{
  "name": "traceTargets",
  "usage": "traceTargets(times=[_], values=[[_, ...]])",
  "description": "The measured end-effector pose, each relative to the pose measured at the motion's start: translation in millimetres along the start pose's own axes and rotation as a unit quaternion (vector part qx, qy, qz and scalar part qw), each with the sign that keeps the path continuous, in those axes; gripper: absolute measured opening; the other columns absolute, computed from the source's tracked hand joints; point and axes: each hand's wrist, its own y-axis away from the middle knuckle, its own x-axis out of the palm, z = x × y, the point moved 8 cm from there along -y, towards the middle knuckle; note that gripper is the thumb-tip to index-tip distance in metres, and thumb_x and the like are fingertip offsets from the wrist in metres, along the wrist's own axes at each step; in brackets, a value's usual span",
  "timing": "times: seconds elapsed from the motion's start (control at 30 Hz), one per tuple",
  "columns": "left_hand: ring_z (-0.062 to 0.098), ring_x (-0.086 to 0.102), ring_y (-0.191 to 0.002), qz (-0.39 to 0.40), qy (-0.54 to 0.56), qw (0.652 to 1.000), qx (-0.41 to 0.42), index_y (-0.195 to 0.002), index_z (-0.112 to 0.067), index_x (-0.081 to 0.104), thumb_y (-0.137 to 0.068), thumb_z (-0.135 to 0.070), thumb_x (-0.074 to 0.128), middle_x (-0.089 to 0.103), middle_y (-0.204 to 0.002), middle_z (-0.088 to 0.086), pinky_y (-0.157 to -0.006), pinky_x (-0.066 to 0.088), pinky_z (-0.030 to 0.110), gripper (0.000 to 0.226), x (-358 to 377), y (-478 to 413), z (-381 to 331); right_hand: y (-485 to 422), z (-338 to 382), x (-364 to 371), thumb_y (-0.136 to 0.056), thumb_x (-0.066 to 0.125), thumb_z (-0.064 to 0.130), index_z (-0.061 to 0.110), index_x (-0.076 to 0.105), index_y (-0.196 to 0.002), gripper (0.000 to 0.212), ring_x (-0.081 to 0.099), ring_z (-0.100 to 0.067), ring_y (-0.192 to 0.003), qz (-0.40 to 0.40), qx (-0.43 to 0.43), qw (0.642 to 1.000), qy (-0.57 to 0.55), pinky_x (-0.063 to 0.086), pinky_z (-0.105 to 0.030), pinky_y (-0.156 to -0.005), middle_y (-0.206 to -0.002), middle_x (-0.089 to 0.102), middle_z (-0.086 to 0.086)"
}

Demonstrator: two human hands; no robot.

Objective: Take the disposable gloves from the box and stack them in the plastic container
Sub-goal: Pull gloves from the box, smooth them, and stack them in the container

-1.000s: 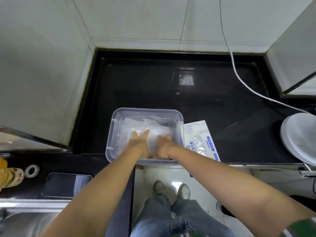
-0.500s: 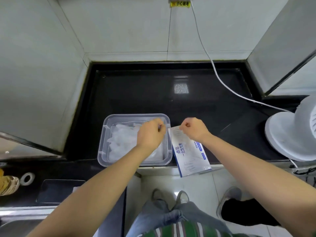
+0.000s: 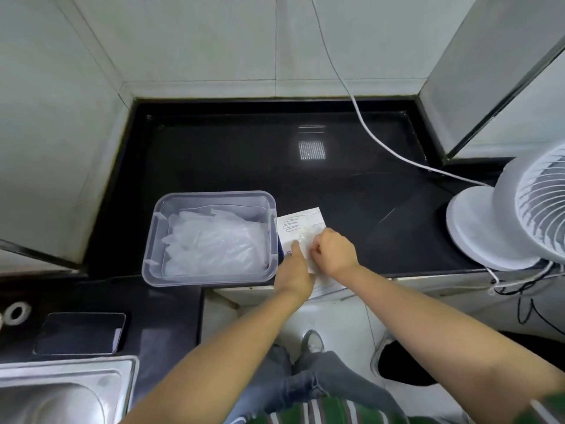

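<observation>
Clear plastic gloves (image 3: 214, 246) already fill most of the container (image 3: 211, 280), lying in a loose, flat pile with their fingers toward its left wall, so a good part of the task looks done. How many are left I cannot tell, since the inside of the box (image 3: 302, 220) is hidden.

By the look of it, the step in hand is one more draw from the box. The right hand (image 3: 333, 252) is over the box's top face, its grip closed in a pinch on a bit of clear film there, which I take to be the next glove (image 3: 307, 240). That glove has yet to come out and be laid on the pile. The left hand (image 3: 293, 270) has its thumb resting on the box near the left edge. Its other fingers are out of sight, so I cannot tell whether that grip is closed.

Both containers sit at the near edge of the black table (image 3: 244, 160). The box lies flat just right of the container, touching or almost touching its wall, with its near end hanging past the table's edge.
</observation>
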Motion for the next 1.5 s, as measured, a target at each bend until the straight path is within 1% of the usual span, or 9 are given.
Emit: traceTargets(times=[0.13, 0.33, 0.53, 0.7, 0.97, 1.13, 1.23, 1.37, 1.5], values=[[0.027, 0.057, -0.112, -0.003, -0.008, 1.0, 0.008, -0.147, -0.017, 0.022, -0.087, -0.016, 0.07, 0.057, -0.123, 0.01, -0.083, 0.045, 0.033, 0.077, -0.3, -0.7, 3.6, -1.8, -2.3, 3.9, -0.087, 0.041, 0.007, 0.011, 0.038, -0.058, 0.029, 0.039, -0.019, -0.061, 0.049, -0.001, 0.988, -0.144, 0.029, -0.025, -0.049, -0.07, 0.042, 0.001], [0.027, 0.058, -0.112, 0.0, -0.013, 1.0, 0.013, -0.146, -0.015, 0.023, -0.084, -0.013, 0.074, 0.059, -0.123, 0.011, -0.087, 0.047, 0.033, 0.08, -1.3, -1.2, 1.6, 2.3, -16.4, -1.4, -0.097, 0.048, 0.016, 0.011, 0.054, -0.074, 0.024, 0.045, -0.016, -0.071, 0.081, 0.077, 0.869, -0.483, 0.039, -0.025, -0.068, -0.073, 0.05, 0.001], [0.028, 0.058, -0.111, 0.01, -0.024, 1.0, 0.012, -0.147, -0.014, 0.019, -0.085, -0.013, 0.073, 0.059, -0.122, 0.012, -0.085, 0.047, 0.032, 0.082, -2.1, -0.2, -0.8, -3.5, -9.9, -11.3, -0.089, 0.07, 0.02, 0.002, 0.062, -0.071, 0.026, 0.048, -0.018, -0.069, 0.052, 0.013, 0.926, -0.374, 0.044, -0.026, -0.062, -0.074, 0.054, -0.01], [0.027, 0.057, -0.109, 0.028, -0.027, 0.999, 0.01, -0.144, -0.013, 0.021, -0.086, -0.015, 0.072, 0.057, -0.12, 0.011, -0.081, 0.045, 0.03, 0.077, -1.7, -0.4, -2.1, -9.5, -12.2, -25.8, -0.094, 0.064, 0.023, 0.007, 0.06, -0.092, 0.016, 0.068, -0.025, -0.09, 0.02, 0.028, 0.878, -0.477, 0.056, -0.039, -0.083, -0.101, 0.069, -0.009], [0.03, 0.055, -0.116, 0.051, -0.037, 0.998, 0.006, -0.15, -0.011, 0.015, -0.09, -0.02, 0.067, 0.055, -0.13, 0.014, -0.095, 0.047, 0.035, 0.08, -1.2, -0.4, -5.7, -9.4, -20.5, -63.7, -0.098, 0.056, 0.026, -0.002, 0.06, -0.093, 0.029, 0.057, -0.024, -0.078, -0.053, 0.001, 0.78, -0.624, 0.05, -0.039, -0.075, -0.087, 0.061, -0.016], [0.033, 0.062, -0.092, -0.059, 0.115, 0.991, 0.028, -0.134, -0.01, 0.04, -0.096, -0.014, 0.048, 0.064, -0.101, 0.013, -0.08, 0.051, 0.039, 0.039, -25.7, 1.1, -24.1, -6.4, -31.2, -52.0, -0.094, 0.062, 0.016, -0.003, 0.058, -0.096, 0.02, 0.061, -0.019, -0.081, -0.051, -0.005, 0.812, -0.581, 0.052, -0.032, -0.072, -0.091, 0.063, -0.019], [0.03, 0.058, -0.092, -0.147, 0.295, 0.944, 0.02, -0.107, -0.011, 0.053, -0.101, -0.026, 0.034, 0.06, -0.101, 0.009, -0.084, 0.047, 0.043, 0.026, -52.7, 8.3, -43.8, -0.1, -35.8, -45.2, -0.092, 0.064, 0.012, 0.008, 0.058, -0.09, 0.007, 0.062, -0.015, -0.076, -0.058, -0.002, 0.806, -0.589, 0.051, -0.027, -0.066, -0.087, 0.065, -0.008], [0.026, 0.064, -0.102, -0.065, 0.353, 0.933, -0.041, -0.114, -0.008, 0.059, -0.08, -0.062, 0.054, 0.066, -0.112, 0.007, -0.093, 0.052, 0.043, 0.064, -59.3, -3.9, -58.9, 4.7, -25.3, -46.5, -0.093, 0.066, 0.015, 0.001, 0.06, -0.105, 0.019, 0.066, -0.017, -0.076, -0.044, -0.034, 0.803, -0.593, 0.055, -0.029, -0.067, -0.088, 0.068, -0.009], [0.026, 0.07, -0.088, -0.111, 0.333, 0.936, -0.016, -0.083, -0.016, 0.071, -0.081, -0.025, 0.076, 0.073, -0.093, 0.006, -0.085, 0.058, 0.042, 0.011, -75.3, -15.2, -44.1, 9.5, -12.9, -47.2, -0.09, 0.071, 0.019, 0.004, 0.063, -0.107, 0.024, 0.067, -0.018, -0.078, -0.02, -0.063, 0.819, -0.571, 0.055, -0.031, -0.071, -0.089, 0.07, -0.008]])
